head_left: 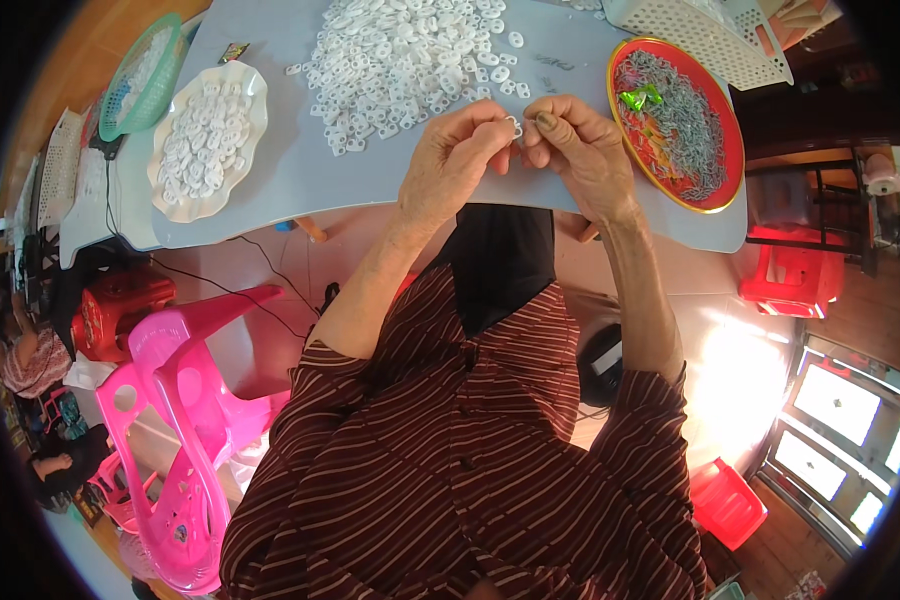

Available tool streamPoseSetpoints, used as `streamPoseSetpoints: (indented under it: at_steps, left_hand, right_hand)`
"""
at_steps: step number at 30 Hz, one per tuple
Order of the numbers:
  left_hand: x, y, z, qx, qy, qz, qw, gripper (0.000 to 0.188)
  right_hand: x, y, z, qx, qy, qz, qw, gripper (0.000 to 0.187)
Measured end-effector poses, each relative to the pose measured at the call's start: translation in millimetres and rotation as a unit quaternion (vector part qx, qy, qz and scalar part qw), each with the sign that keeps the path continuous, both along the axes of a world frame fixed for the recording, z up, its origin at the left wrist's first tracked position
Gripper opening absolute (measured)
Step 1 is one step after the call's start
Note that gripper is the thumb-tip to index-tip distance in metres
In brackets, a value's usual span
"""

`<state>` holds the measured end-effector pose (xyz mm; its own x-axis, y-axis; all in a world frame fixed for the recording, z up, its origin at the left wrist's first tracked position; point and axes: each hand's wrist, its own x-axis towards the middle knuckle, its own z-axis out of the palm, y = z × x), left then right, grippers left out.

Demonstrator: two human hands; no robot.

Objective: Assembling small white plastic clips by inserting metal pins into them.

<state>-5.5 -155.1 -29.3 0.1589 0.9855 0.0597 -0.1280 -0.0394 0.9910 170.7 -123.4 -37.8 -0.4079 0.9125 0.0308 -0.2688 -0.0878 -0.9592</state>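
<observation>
Above the table's near edge, my left hand (452,160) is closed in a pinch on a small white plastic piece (516,127), which shows at the fingertips. Just beside it, my right hand (588,158) pinches with thumb and forefinger; whatever it holds is too small to make out. The fingertips of both hands nearly meet. Beyond them lies a big heap of small white oval plastic pieces with holes (400,65). Close to my right hand stands a red tray with a gold rim (732,150), holding many small grey metal parts (685,120) and a green wrapper (640,97).
A scalloped white dish (255,120) of white pieces sits at left, next to a green mesh basket (120,125). A perforated white basket (660,25) stands at far right. Below the grey table (290,190) are a pink chair (185,400), cables and red stools (795,265).
</observation>
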Motion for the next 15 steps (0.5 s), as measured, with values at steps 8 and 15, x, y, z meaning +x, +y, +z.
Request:
streamPoseSetpoints:
  at_steps: [8,15]
  left_hand:
    - [2.0,-2.0,5.5,-0.009,-0.008,0.015,1.0,0.023]
    - [-3.2,-0.3,2.8,-0.006,0.046,-0.021,0.999,0.022]
  right_hand:
    - [-4.5,-4.7,4.2,0.008,-0.003,0.005,1.0,0.015]
    - [-5.0,-4.7,-1.4,0.047,-0.05,-0.014,0.998,0.012]
